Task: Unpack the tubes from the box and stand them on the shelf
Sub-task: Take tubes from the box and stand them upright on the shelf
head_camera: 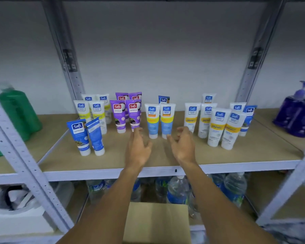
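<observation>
We take the tubes (166, 120) for smooth plastic with a slight sheen, and their printed fronts are a little glossier. The shelf board (245, 154) under them looks to us like matt, pale brown pressed wood, faintly grainy. We read the front rail (236, 167) and the perforated upright (16, 143) as painted metal, light grey with a dull satin finish. The box (157, 221) is matt brown cardboard. The water bottles (178, 191) below are clear plastic. The green bottles (19, 110) are translucent plastic, and the purple pump bottles (296, 115) shine glossily. The wall (157, 50) looks matt white to us.
</observation>
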